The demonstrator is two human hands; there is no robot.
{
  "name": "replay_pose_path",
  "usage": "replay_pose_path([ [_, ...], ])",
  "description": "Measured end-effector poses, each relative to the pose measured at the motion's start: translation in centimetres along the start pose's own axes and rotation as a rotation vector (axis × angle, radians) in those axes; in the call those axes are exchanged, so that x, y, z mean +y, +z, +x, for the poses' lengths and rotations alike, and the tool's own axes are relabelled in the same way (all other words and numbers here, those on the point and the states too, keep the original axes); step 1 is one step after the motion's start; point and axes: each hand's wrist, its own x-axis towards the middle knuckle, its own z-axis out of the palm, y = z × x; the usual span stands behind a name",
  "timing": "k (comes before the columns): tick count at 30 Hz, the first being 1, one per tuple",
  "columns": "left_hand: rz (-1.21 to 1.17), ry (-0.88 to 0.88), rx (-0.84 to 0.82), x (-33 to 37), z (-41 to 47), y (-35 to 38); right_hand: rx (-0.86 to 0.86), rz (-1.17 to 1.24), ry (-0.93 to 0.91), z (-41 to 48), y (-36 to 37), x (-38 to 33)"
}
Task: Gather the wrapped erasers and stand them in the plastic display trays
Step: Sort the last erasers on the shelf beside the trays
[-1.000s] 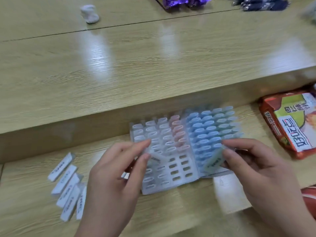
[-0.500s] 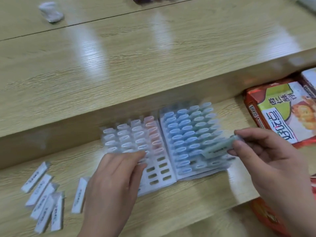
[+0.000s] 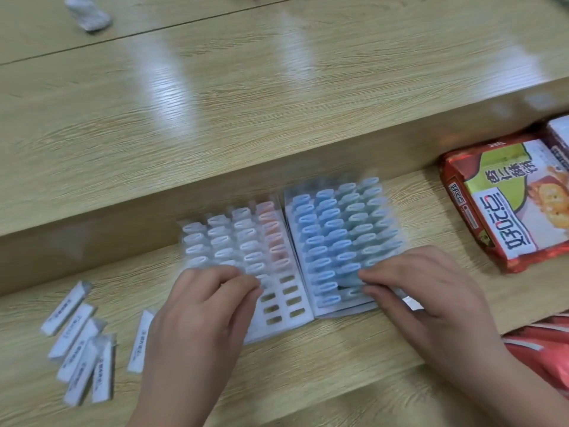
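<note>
**A:** Where is the stock?

**B:** Loose wrapped erasers (image 3: 80, 346) lie flat on the tabletop (image 3: 308, 365), near left. The left tray (image 3: 286, 315) has empty slots at its near right. The right tray (image 3: 338, 312) looks almost full.

**A:** Hand status?

**B:** The right hand (image 3: 425, 291) pinches a green eraser (image 3: 351, 280) at the right tray's near rows. The left hand (image 3: 200, 306) curls its fingers at the left tray's near edge; whether it holds anything cannot be told.

**A:** Handling?

**B:** Probably light and fairly stiff, with slick wrap. Pinch the long sides near one end and insert the other end upright.
</note>
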Motion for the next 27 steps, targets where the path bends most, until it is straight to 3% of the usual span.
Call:
replay_pose_path([
  [11,-0.012,0.000,0.040,-1.4,-1.9,-0.4,-0.162,-0.192,-0.181,0.1,-0.6,0.4],
  [15,-0.031,-0.061,0.087,-3.0,-3.2,-1.6,-0.157,-0.304,-0.129,0.6,-0.7,-1.4],
  [20,-0.056,-0.383,0.140,-8.0,-7.5,-5.1,-0.100,-0.046,-0.068,1.2,4.1,-9.8],
  [24,-0.052,-0.724,0.193,-12.9,-11.4,-7.5,-0.349,0.033,-0.141,2.4,10.8,-18.0],
  [27,-0.093,-0.852,0.124,-15.5,-12.4,-8.3,-0.525,-0.054,-0.082,3.7,14.9,-22.1],
])
